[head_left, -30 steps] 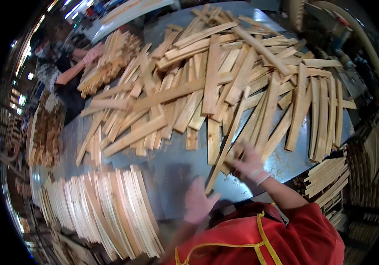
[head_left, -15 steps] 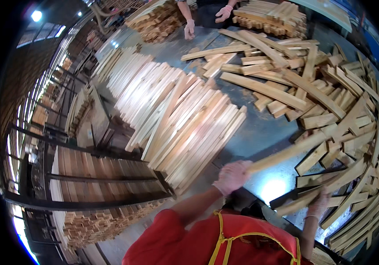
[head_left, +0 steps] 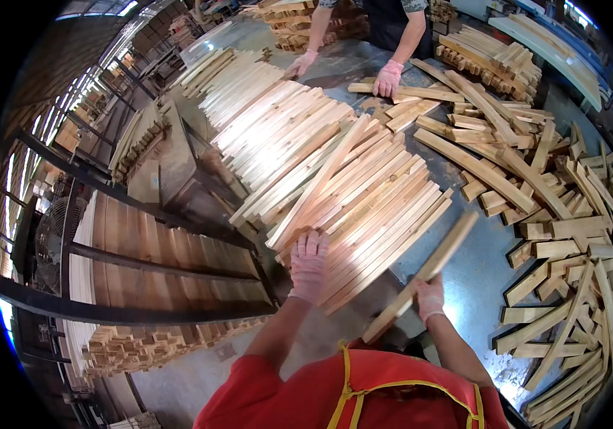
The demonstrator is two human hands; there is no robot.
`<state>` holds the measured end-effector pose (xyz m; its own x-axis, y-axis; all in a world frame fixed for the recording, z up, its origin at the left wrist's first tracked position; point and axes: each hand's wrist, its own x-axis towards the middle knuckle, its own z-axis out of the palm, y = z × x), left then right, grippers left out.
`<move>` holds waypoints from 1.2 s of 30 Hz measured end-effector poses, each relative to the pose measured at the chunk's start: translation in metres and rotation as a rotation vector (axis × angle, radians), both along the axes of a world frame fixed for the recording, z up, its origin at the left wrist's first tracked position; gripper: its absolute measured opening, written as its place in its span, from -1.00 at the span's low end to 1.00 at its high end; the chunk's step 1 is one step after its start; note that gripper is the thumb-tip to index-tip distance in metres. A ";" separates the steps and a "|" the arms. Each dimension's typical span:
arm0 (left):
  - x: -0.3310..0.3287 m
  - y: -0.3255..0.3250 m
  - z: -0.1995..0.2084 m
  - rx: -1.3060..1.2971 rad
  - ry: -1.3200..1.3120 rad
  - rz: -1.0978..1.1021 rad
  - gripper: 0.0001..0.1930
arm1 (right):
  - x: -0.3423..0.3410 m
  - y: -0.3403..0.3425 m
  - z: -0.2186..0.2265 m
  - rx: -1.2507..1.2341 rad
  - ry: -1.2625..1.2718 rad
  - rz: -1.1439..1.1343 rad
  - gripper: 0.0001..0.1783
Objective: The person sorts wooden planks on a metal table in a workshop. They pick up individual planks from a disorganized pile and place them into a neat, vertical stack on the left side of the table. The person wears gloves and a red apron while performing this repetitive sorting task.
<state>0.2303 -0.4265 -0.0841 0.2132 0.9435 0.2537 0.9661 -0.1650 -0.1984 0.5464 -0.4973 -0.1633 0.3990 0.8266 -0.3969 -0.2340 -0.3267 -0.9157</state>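
Observation:
My right hand (head_left: pixel 429 296), in a pale pink glove, is closed around a wooden strip (head_left: pixel 444 250) that slants up and away over the table. My left hand (head_left: pixel 309 266), gloved alike, lies with outstretched fingers on the near ends of a row of wooden strips (head_left: pixel 364 207). These strips lie side by side, pale and mostly straight. One lighter strip (head_left: pixel 324 179) rests crosswise on top of the row, its near end just left of my left hand. The undersides of my left fingers are hidden.
A loose heap of wooden strips (head_left: pixel 528 189) covers the right of the metal table (head_left: pixel 467 247). Across it, a co-worker's hands (head_left: pixel 388 77) touch strips. A dark metal rack (head_left: pixel 163 266) with stacked boards stands left. Another strip stack (head_left: pixel 489 61) sits far right.
My left hand has let go of a strip and moved left onto the row. My right hand has come left, holding a strip. The co-worker's hands have reached onto the wood.

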 end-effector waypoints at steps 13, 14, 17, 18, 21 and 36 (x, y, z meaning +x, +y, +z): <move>0.137 -0.052 0.026 -0.452 -0.407 -0.498 -0.28 | 0.231 -0.062 0.082 -0.070 -0.896 -0.138 -0.19; 0.148 -0.056 0.035 -0.517 -0.383 -0.439 -0.26 | 0.273 -0.086 0.096 -0.243 -1.073 -0.275 -0.15; 0.192 -0.057 0.028 -0.576 -0.284 -0.563 -0.26 | 0.388 -0.185 0.103 -0.775 -1.333 -0.508 -0.06; 0.205 -0.056 0.022 -0.559 -0.260 -0.629 -0.24 | 0.393 -0.206 0.105 -0.878 -1.209 -0.497 -0.10; 0.259 -0.073 0.008 -0.546 -0.205 -0.790 -0.19 | 0.412 -0.256 0.088 -0.950 -1.108 -0.468 -0.11; 0.378 -0.117 -0.022 -1.383 -0.872 -0.206 -0.57 | 0.462 -0.169 0.011 0.039 0.029 -1.009 -0.46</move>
<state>0.6085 -0.5437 -0.1060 0.6092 0.5172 -0.6011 0.6414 0.1243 0.7570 1.0088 -0.6667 -0.1525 0.9095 0.1212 -0.3977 -0.4071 0.0660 -0.9110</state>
